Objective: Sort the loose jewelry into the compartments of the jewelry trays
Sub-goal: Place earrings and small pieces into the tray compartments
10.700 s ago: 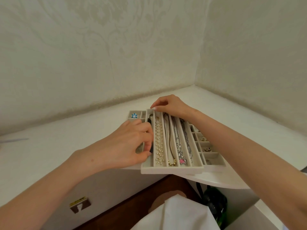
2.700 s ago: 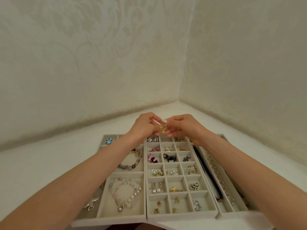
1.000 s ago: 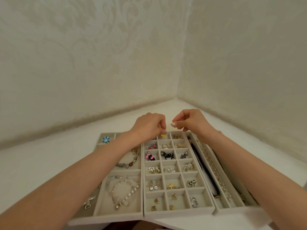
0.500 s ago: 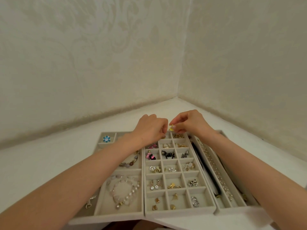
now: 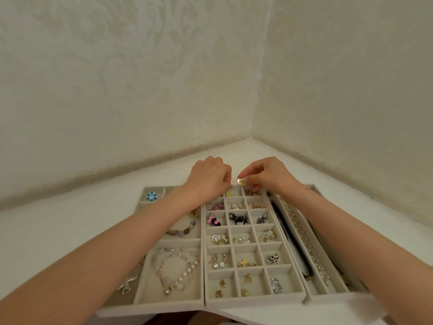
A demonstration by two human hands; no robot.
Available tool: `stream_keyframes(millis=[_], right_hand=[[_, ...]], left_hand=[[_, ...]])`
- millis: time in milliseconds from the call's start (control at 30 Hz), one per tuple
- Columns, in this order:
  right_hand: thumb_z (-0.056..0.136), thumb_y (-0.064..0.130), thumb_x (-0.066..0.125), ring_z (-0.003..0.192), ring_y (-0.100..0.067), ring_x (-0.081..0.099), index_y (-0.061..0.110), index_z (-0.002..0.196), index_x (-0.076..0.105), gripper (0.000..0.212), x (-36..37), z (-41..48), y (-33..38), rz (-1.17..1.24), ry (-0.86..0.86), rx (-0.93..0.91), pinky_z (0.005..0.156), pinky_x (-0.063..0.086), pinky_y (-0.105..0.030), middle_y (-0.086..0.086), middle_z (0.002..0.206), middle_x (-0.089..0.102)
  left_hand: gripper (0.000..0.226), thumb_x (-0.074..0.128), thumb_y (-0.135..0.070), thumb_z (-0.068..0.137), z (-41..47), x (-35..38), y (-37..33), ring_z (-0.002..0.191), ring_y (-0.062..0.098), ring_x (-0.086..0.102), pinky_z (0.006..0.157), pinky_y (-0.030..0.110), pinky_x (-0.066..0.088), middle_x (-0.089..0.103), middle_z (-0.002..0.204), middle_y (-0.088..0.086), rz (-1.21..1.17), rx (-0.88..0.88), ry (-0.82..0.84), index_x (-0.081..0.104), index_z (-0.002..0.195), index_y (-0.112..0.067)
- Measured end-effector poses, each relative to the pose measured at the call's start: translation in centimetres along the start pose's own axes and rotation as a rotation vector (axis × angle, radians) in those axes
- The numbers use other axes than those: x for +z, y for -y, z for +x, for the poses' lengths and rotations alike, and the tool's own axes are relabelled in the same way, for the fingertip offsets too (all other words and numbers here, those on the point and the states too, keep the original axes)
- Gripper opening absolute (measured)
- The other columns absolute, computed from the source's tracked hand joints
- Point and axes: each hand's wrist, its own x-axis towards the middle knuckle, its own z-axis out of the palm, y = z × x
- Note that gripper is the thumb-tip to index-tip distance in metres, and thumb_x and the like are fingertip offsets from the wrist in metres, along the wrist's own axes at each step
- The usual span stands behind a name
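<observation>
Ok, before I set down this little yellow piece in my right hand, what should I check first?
1. Grip: the right hand pinches the yellow piece at its fingertips: ok.
2. Position: the piece is just above the far row of the middle tray: ok.
3. Room: the far middle compartment is free: cannot tell, something yellow shows at its left edge.
4. Clearance: the left hand is out of the way: not ok, its curled fingers sit right beside the piece.
5. Spare hand: the left hand holds nothing: cannot tell.
</observation>
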Motion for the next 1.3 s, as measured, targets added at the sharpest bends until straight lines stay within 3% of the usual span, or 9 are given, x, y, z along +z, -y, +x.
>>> stream_keyframes(millis=[200, 367, 533, 700, 833, 1033, 1167, 1300], right_hand=[[0.076, -0.003, 0.072, 0.052, -0.011, 0.065, -0.002, 0.075, 0.064, 0.008, 0.4, 0.0, 0.3, 0.053, 0.001, 0.024, 0.054, 0.054, -0.019, -0.010, 0.065, 0.067], [0.081, -0.006, 0.065, 0.060, -0.019, 0.066, 0.004, 0.090, 0.069, 0.015, 0.5, 0.2, 0.5, 0.027, 0.035, -0.023, 0.059, 0.056, -0.024, -0.011, 0.072, 0.066], [0.074, 0.001, 0.076, 0.055, -0.012, 0.064, 0.007, 0.079, 0.072, 0.009, 0.5, 0.2, 1.0, -0.082, 0.033, -0.031, 0.055, 0.051, -0.020, -0.006, 0.065, 0.068], [0.069, 0.011, 0.080, 0.073, -0.008, 0.063, 0.022, 0.068, 0.073, 0.013, 0.7, 0.7, 1.5, -0.345, 0.041, -0.079, 0.079, 0.055, -0.032, 0.008, 0.067, 0.068], [0.069, 0.012, 0.080, 0.082, -0.010, 0.065, 0.024, 0.069, 0.075, 0.013, 1.1, 0.9, 1.6, -0.399, 0.115, -0.074, 0.086, 0.053, -0.035, 0.006, 0.071, 0.071], [0.072, 0.011, 0.075, 0.083, -0.014, 0.064, 0.022, 0.073, 0.074, 0.011, 2.0, 1.0, 1.2, -0.507, 0.081, -0.067, 0.078, 0.052, -0.030, 0.005, 0.075, 0.069], [0.075, 0.015, 0.072, 0.083, -0.013, 0.062, 0.023, 0.069, 0.065, 0.012, 2.3, 0.5, 1.1, -0.585, -0.001, -0.097, 0.068, 0.044, -0.025, 0.010, 0.074, 0.064], [0.079, 0.020, 0.069, 0.085, -0.014, 0.060, 0.023, 0.072, 0.060, 0.012, 2.5, 0.3, 1.0, -0.627, -0.033, -0.125, 0.070, 0.043, -0.026, 0.008, 0.083, 0.067]], left_hand=[[0.010, 0.055, -0.021, 0.088, 0.1, -0.9, 1.1, 0.093, 0.016, 0.056, 0.073, 0.029, 0.042, 0.064, 0.095, -0.004, -0.147, -0.110, -0.083, 0.064, 0.091, -0.019], [0.005, 0.062, -0.026, 0.085, 0.1, -0.9, 1.2, 0.093, 0.012, 0.055, 0.070, 0.026, 0.038, 0.064, 0.089, -0.009, -0.200, -0.115, -0.039, 0.062, 0.088, -0.022], [0.034, 0.072, -0.039, 0.075, 0.5, -0.7, 0.7, 0.100, 0.017, 0.048, 0.076, 0.028, 0.037, 0.056, 0.102, -0.002, -0.125, -0.121, 0.162, 0.057, 0.099, -0.022], [0.035, 0.069, -0.034, 0.079, 1.6, -0.8, -0.3, 0.105, 0.020, 0.051, 0.077, 0.030, 0.041, 0.060, 0.108, 0.000, -0.042, -0.145, 0.313, 0.057, 0.108, -0.018], [0.031, 0.066, -0.029, 0.081, 2.2, -0.8, -1.0, 0.098, 0.021, 0.058, 0.070, 0.029, 0.042, 0.064, 0.106, 0.002, 0.005, -0.191, 0.379, 0.060, 0.108, -0.014], [0.027, 0.064, -0.026, 0.083, 2.3, -0.4, -1.1, 0.098, 0.022, 0.059, 0.068, 0.029, 0.040, 0.064, 0.104, 0.004, 0.020, -0.206, 0.329, 0.061, 0.106, -0.012], [0.025, 0.063, -0.025, 0.083, 2.2, -0.3, -1.1, 0.099, 0.022, 0.059, 0.070, 0.029, 0.042, 0.064, 0.105, 0.004, 0.006, -0.207, 0.301, 0.062, 0.105, -0.012], [0.020, 0.061, -0.022, 0.085, 2.1, -0.1, -0.8, 0.099, 0.023, 0.058, 0.071, 0.030, 0.043, 0.064, 0.105, 0.004, -0.014, -0.202, 0.294, 0.062, 0.103, -0.014]])
